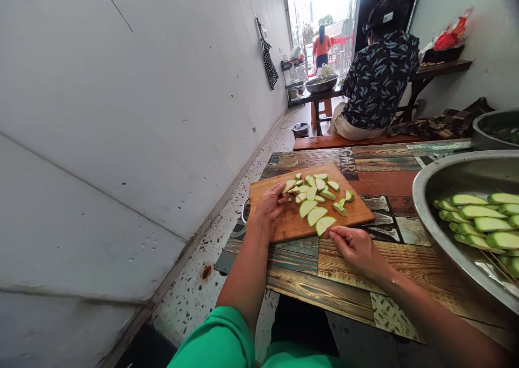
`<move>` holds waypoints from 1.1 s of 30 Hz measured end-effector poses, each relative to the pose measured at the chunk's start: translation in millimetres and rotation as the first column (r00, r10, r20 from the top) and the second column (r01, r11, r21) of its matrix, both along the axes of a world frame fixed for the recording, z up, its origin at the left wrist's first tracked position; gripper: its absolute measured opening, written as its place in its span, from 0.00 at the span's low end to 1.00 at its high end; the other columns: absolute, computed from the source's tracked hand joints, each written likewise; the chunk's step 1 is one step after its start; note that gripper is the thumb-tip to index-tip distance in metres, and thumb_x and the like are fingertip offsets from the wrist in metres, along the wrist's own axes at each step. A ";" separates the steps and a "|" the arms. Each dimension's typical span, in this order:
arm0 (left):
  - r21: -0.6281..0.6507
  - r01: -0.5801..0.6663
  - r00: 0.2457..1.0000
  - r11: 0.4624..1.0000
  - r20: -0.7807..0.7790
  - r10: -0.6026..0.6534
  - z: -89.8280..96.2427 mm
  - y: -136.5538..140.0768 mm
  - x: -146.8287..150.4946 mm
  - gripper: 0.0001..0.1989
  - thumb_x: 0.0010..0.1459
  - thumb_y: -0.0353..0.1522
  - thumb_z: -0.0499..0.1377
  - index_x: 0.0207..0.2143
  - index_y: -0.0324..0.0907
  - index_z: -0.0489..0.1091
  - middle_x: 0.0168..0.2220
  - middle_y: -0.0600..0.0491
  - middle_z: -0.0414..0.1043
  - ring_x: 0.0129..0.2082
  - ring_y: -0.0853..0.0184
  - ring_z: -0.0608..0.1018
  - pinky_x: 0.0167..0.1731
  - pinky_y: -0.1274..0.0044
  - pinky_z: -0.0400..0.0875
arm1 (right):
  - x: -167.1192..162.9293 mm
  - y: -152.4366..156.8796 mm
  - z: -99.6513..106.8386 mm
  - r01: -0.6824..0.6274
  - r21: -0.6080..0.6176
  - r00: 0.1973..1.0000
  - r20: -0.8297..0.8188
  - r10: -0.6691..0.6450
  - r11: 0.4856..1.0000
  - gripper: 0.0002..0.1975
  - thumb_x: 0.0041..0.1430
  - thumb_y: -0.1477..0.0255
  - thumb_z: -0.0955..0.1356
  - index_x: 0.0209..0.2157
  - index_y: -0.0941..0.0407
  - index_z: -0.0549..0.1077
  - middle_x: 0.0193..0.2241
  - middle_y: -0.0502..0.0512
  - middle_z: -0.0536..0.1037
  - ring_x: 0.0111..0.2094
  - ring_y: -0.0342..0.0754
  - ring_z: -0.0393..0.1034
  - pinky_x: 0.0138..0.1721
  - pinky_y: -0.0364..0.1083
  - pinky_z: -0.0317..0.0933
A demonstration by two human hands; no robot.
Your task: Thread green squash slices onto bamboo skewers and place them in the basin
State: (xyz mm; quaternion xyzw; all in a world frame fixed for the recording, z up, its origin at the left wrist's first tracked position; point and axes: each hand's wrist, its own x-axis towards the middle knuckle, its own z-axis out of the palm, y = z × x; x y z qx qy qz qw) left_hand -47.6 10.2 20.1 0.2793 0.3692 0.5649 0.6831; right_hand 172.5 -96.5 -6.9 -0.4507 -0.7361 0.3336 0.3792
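A wooden cutting board [284, 228] lies on the table, spread with pale green-edged zucchini pieces [311, 193], mostly half-round slices. Over the board's left side, my left hand [271, 203] is closed, thumb and fingers pinching a zucchini slice [289, 186]. My right hand [352, 247] is at the board's near edge, its thumb and forefinger pinched at the rim of a half-round slice [325, 226]. Two more half-round slices lie in a row just beyond that one. Whether a thin stick runs through these slices I cannot tell.
A large metal basin [425, 216] at right holds several zucchini slices [490, 223] with thin sticks among them. Another metal pot [492, 120] stands behind it. A person in a patterned shirt [381, 81] sits on a bench [316, 142] ahead. A white wall [141, 114] runs along the left.
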 end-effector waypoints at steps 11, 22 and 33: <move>0.050 -0.075 0.992 0.996 -0.095 0.079 0.2 -3.3 3.9 0.14 0.38 0.29 0.70 0.28 0.34 0.70 0.23 0.56 0.67 0.16 0.81 0.63 0.11 0.90 0.49 | -1.1 -1.0 -1.1 0.020 -0.026 0.999 0.027 -0.020 0.999 0.17 0.60 0.65 0.58 0.28 0.58 0.74 0.16 0.49 0.67 0.19 0.42 0.58 0.23 0.41 0.51; 0.085 -0.031 0.982 0.996 -0.185 0.047 1.9 -9.1 11.7 0.16 0.37 0.31 0.71 0.28 0.32 0.72 0.24 0.54 0.67 0.17 0.81 0.62 0.13 0.88 0.47 | -2.2 -1.5 0.0 0.026 -0.047 1.000 0.018 -0.025 0.999 0.17 0.59 0.65 0.58 0.26 0.58 0.72 0.15 0.47 0.62 0.18 0.41 0.53 0.21 0.42 0.47; -0.054 -0.036 0.998 0.998 -0.051 0.034 2.3 -9.8 20.7 0.08 0.52 0.33 0.62 0.27 0.38 0.68 0.24 0.53 0.68 0.17 0.78 0.63 0.12 0.86 0.51 | -8.1 -2.4 -0.9 0.035 -0.026 0.999 0.018 -0.035 0.999 0.17 0.61 0.65 0.57 0.29 0.58 0.73 0.19 0.50 0.69 0.21 0.44 0.61 0.25 0.42 0.54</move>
